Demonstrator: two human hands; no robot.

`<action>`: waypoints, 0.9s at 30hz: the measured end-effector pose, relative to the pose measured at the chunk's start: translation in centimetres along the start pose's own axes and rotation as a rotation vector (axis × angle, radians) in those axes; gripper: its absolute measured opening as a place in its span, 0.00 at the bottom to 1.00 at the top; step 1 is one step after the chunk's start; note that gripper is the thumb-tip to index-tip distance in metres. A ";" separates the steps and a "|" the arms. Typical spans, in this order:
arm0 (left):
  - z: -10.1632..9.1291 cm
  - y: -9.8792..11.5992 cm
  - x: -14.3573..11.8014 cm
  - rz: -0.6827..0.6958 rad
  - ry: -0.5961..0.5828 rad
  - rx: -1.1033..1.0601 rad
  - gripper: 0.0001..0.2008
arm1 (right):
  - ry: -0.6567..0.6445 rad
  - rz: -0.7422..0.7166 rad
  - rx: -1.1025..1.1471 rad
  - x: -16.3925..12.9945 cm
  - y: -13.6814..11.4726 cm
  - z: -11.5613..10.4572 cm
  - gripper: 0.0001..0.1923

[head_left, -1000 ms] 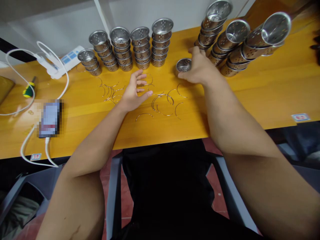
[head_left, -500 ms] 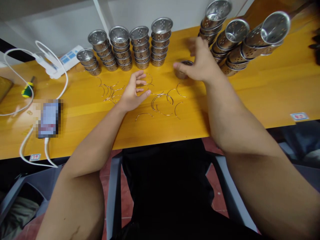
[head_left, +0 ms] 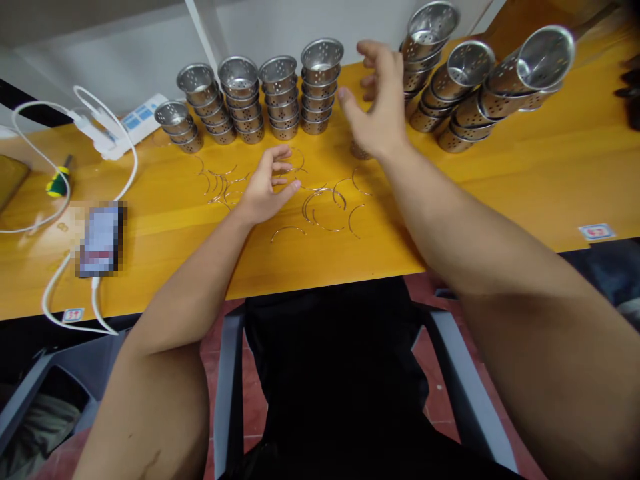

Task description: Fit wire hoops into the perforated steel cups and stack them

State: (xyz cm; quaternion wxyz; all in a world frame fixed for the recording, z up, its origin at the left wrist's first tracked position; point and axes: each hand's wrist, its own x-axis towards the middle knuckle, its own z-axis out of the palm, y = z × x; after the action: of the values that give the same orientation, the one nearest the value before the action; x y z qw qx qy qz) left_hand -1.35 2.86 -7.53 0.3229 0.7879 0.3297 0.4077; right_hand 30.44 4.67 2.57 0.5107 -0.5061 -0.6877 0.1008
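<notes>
My left hand (head_left: 270,183) rests on the wooden table, fingers loosely apart and nothing in them. Around it lie several thin curved metal wires (head_left: 325,200), some to its left and some to its right. Raised above the table, my right hand (head_left: 377,103) has its thumb and fingers spread and holds nothing. It hovers over a single perforated metal cup (head_left: 359,151), mostly hidden beneath the palm. To its left stands an upright stack of perforated metal cups (head_left: 321,87); just to its right is another stack of cups (head_left: 425,40), partly covered by the fingers.
More cup stacks (head_left: 240,100) line the back left. Leaning stacks of cups (head_left: 470,73) stand at the right. At the left are a white power strip (head_left: 135,127) with cables, a yellow-green screwdriver (head_left: 59,181) and a phone (head_left: 101,239). The table's front edge lies before a chair (head_left: 231,387).
My right hand has moved up and left, from beside the single cup to above it, with its fingers spreading. The left hand has stayed in place.
</notes>
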 end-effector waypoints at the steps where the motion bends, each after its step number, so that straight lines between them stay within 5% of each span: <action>1: 0.0 0.0 0.0 -0.001 -0.004 -0.002 0.39 | -0.046 0.028 0.002 0.9 0.1 0.3 0.42; 4: -0.1 -0.1 -0.1 0.005 -0.010 -0.018 0.40 | -0.176 0.118 -0.006 4.0 -0.2 1.2 0.60; 6: -0.2 0.0 -0.1 0.003 -0.013 -0.017 0.40 | -0.224 0.196 -0.002 5.7 -1.1 1.7 0.63; 14: -0.5 0.1 -0.3 0.041 -0.007 0.010 0.35 | -0.234 0.308 -0.171 8.1 -3.8 2.5 0.40; 21: -0.4 1.3 -0.3 0.009 -0.013 0.004 0.34 | -0.267 0.248 -0.240 8.7 -2.9 2.0 0.39; 27: -0.1 1.2 -0.4 -0.019 -0.009 0.005 0.35 | -0.286 0.213 -0.331 8.1 -4.8 1.8 0.33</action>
State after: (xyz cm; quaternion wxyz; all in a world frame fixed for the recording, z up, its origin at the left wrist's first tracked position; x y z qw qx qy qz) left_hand -1.33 1.91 -6.68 0.3261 0.7873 0.3369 0.4004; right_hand 26.43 9.56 9.79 0.3048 -0.6331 -0.7029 0.1106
